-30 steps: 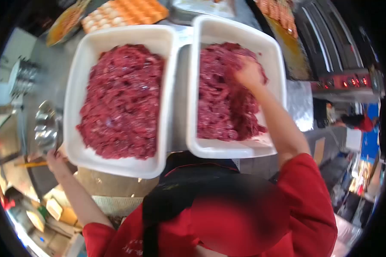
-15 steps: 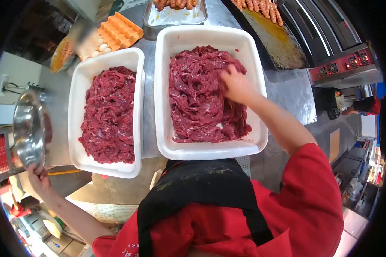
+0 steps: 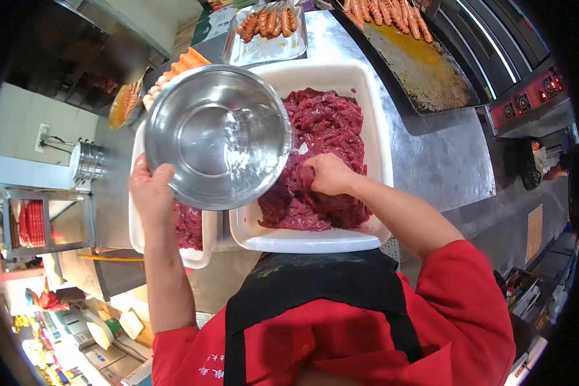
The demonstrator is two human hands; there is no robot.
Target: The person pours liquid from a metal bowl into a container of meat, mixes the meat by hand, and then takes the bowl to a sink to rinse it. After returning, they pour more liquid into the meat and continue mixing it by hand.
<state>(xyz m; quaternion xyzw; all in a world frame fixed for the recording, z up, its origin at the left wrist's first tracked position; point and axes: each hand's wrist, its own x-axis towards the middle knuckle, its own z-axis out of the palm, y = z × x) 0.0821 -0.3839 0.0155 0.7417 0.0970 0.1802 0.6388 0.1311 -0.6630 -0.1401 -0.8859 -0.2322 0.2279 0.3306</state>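
Observation:
My left hand [image 3: 153,192] grips the rim of a shiny metal bowl [image 3: 202,138], thumb on the inside. The bowl is tilted to the right over the larger white tub [image 3: 305,242], and clear liquid shows at its right lip. Sliced raw red meat [image 3: 328,119] fills that tub. My right hand [image 3: 331,175] is curled into this meat just below the bowl's lip, its fingertips partly hidden. Beside it on the left, a second white tub [image 3: 135,222] holds more sliced meat [image 3: 188,225], mostly covered from view by the bowl.
Behind the tubs, a metal tray [image 3: 264,56] holds skewered sausages [image 3: 267,24]. A flat griddle [image 3: 418,71] with more sausages lies at the back right, near a red control panel [image 3: 527,100]. An orange egg tray [image 3: 190,61] and a sauce bowl [image 3: 122,106] stand back left.
My left hand has brought the metal bowl from the far left to over the tubs and tilted it. My right hand has shifted down and left within the meat.

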